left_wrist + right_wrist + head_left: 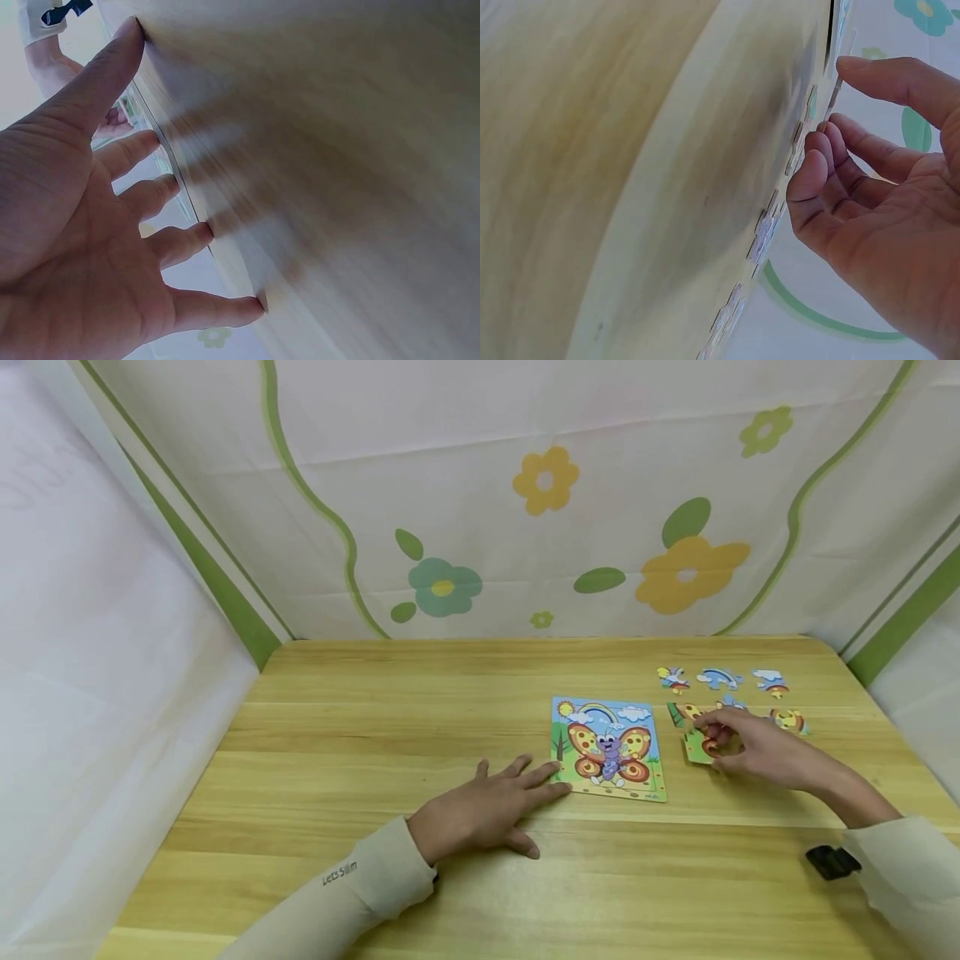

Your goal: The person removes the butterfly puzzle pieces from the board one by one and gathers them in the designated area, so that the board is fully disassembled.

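A square butterfly puzzle board [654,787] lies on the table, with a purple-bodied butterfly, a rainbow and a sun on it. My left hand [487,810] rests on the table with fingers spread, two fingertips right at the board's left edge. In the left wrist view the left palm [97,240] shows, with nothing in it. To the right of the board my right hand [768,750] pinches a green and red puzzle piece [697,748] between thumb and fingers. The right wrist view shows that piece edge-on as a thin strip, tilted above the table at the right fingertips.
Several loose puzzle pieces lie in rows at the back right, among them a rainbow piece [720,678], a cloud piece [769,681] and a wing piece [789,720]. The right hand partly covers the nearer row. A flowered cloth [487,510] hangs behind the wooden table [375,727].
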Action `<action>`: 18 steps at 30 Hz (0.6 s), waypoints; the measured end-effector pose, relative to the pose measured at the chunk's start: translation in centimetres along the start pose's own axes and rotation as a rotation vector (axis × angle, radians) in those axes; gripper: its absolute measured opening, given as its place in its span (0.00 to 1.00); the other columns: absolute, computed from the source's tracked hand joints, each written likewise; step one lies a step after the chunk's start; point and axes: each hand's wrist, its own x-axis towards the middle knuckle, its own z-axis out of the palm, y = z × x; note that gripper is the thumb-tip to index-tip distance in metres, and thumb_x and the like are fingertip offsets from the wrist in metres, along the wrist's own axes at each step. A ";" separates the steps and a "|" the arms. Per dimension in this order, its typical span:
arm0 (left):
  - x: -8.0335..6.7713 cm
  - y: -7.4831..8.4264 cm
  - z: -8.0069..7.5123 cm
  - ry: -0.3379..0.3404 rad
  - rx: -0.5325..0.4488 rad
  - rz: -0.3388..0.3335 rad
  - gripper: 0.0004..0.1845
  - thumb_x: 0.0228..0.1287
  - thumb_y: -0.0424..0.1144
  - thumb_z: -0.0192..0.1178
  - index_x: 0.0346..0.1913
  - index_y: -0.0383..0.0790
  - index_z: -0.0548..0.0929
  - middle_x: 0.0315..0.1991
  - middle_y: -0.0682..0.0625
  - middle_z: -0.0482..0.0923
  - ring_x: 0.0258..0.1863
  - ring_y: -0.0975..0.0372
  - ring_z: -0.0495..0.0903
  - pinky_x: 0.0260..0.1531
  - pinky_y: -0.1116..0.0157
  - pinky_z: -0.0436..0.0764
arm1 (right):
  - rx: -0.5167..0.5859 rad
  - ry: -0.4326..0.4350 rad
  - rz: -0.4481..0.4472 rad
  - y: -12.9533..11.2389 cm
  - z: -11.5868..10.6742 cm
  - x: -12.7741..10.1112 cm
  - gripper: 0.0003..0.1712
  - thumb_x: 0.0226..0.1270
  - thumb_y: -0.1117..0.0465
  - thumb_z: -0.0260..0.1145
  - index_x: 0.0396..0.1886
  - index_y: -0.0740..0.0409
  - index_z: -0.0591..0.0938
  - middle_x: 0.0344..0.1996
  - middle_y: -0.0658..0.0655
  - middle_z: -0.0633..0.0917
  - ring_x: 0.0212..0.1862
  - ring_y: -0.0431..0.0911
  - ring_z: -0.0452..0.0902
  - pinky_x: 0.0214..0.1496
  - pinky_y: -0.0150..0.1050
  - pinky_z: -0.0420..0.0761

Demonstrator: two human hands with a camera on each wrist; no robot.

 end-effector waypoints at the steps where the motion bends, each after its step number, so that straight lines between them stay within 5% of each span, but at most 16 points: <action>1: 0.0 0.0 0.0 0.000 0.001 0.001 0.48 0.64 0.59 0.66 0.84 0.66 0.56 0.87 0.61 0.43 0.86 0.50 0.46 0.74 0.29 0.59 | -0.006 -0.001 -0.001 0.0 0.0 0.0 0.30 0.61 0.72 0.75 0.63 0.72 0.78 0.45 0.55 0.82 0.43 0.35 0.73 0.41 0.30 0.79; 18: 0.1 -0.1 0.1 -0.002 -0.004 0.001 0.48 0.64 0.59 0.66 0.84 0.66 0.55 0.87 0.61 0.42 0.86 0.51 0.45 0.74 0.28 0.58 | -0.010 -0.054 0.009 -0.3 0.4 0.3 0.29 0.61 0.70 0.76 0.61 0.73 0.78 0.46 0.56 0.82 0.43 0.37 0.72 0.42 0.32 0.78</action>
